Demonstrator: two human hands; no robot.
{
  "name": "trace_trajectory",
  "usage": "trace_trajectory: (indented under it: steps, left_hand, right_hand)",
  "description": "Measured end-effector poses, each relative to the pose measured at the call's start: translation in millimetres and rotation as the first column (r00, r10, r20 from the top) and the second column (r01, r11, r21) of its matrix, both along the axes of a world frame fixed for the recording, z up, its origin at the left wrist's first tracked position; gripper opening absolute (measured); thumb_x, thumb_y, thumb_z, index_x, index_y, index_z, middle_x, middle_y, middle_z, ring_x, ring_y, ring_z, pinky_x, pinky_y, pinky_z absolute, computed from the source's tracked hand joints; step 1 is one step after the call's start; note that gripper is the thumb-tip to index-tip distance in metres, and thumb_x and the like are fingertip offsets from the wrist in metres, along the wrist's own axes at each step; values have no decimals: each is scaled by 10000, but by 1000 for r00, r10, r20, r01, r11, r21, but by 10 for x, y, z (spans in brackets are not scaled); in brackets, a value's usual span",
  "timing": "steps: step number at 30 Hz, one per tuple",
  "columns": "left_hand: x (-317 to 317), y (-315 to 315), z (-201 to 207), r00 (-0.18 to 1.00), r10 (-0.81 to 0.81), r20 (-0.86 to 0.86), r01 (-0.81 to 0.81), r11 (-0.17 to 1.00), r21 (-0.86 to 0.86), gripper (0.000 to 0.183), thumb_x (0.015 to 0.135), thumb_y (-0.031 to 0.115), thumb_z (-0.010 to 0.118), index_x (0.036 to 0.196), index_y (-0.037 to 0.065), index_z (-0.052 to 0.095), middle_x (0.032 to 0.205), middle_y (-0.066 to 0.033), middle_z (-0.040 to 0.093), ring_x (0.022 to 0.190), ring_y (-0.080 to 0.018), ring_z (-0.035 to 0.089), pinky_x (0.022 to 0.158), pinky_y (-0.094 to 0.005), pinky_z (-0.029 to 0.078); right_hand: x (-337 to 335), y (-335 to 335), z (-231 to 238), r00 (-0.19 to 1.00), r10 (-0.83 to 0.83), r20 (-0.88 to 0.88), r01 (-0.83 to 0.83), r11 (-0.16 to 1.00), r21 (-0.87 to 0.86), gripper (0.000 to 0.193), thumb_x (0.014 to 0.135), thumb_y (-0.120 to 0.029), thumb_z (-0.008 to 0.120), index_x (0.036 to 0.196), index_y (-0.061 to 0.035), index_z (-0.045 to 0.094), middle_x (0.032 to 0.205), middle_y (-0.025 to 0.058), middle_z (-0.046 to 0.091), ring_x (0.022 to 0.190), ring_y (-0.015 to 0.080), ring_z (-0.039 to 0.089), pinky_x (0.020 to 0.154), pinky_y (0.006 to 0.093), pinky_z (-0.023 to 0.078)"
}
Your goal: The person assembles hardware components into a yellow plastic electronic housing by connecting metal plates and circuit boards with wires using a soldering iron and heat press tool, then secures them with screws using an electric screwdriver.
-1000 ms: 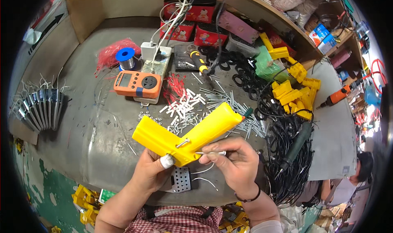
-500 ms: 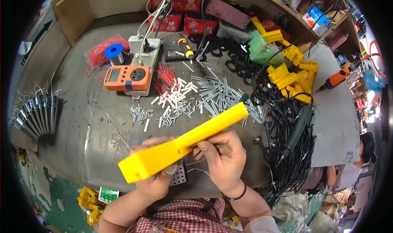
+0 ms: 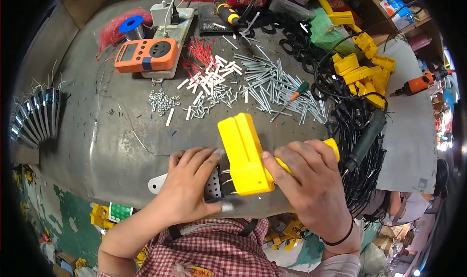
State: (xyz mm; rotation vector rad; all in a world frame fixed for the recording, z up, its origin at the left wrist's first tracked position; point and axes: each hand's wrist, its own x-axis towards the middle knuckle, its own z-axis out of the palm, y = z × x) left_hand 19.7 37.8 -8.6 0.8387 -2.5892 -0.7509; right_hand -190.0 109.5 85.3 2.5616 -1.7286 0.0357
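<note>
My right hand (image 3: 311, 179) is closed around the round handle of a yellow plastic housing (image 3: 245, 155). Its boxy, grooved head points up and left. Beneath my left hand (image 3: 192, 184) lies a perforated metal plate (image 3: 213, 185) with a rounded tab (image 3: 156, 183) sticking out on the left. Fingers on its far side and thumb on its near side, that hand grips the plate. Thin metal prongs (image 3: 226, 181) show between plate and housing; where they are fixed is hidden. A screwdriver (image 3: 295, 96) with a green and orange handle lies by the long screws (image 3: 270, 85).
Nuts (image 3: 163, 102), short screws (image 3: 216, 98) and white sleeves (image 3: 209, 80) are scattered mid-table. An orange meter (image 3: 146, 54) stands behind left. At right are black cables (image 3: 357, 160), a dark green power tool (image 3: 362, 143) and more yellow housings (image 3: 365, 75). Metal strips (image 3: 39, 116) fan out far left.
The yellow housing has swung from lying across both hands to being held by the right hand alone, farther right. My left hand has moved onto the perforated plate. The view has shifted.
</note>
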Motion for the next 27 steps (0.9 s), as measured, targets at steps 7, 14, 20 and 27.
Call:
trace_trajectory:
  steps: [7, 14, 20, 27]
  left_hand:
    - [-38, -35, -100, 1000, 15, 11, -16, 997, 76, 708, 493, 296, 799, 1077, 13, 516, 1031, -141, 529, 984, -321, 483, 875, -429, 350]
    - [-170, 84, -147, 992, 121, 31, -121, 993, -8, 750, 407, 231, 809, 1052, -10, 512, 1007, -176, 516, 946, -373, 468, 862, -445, 359]
    - [-182, 109, -205, 996, 88, 14, -87, 995, -42, 763, 438, 290, 814, 1061, -28, 507, 994, -167, 510, 930, -356, 472, 830, -456, 359]
    - [22, 70, -164, 997, -24, 72, 25, 1000, -14, 782, 394, 277, 811, 1053, -28, 519, 1002, -192, 524, 951, -392, 464, 866, -463, 370]
  right_hand:
    - [-25, -23, -492, 980, -13, 198, 7, 1000, 29, 403, 761, -137, 472, 1111, 49, 547, 1066, 134, 545, 1035, 267, 488, 916, 414, 347]
    - [-283, 120, -890, 859, -101, 501, 175, 979, -103, 384, 734, -100, 564, 1091, 41, 538, 1140, 138, 524, 1126, 291, 459, 959, 410, 362]
    - [-1877, 424, -747, 240, -891, 386, 933, 102, -345, 572, 755, -98, 619, 1276, -3, 401, 1134, 242, 511, 1099, 350, 475, 863, 384, 425]
    - [-1661, 672, -553, -459, 69, 886, 655, 699, 285, 861, 717, -96, 683, 1402, -47, 164, 1092, 141, 530, 923, 226, 569, 882, 406, 453]
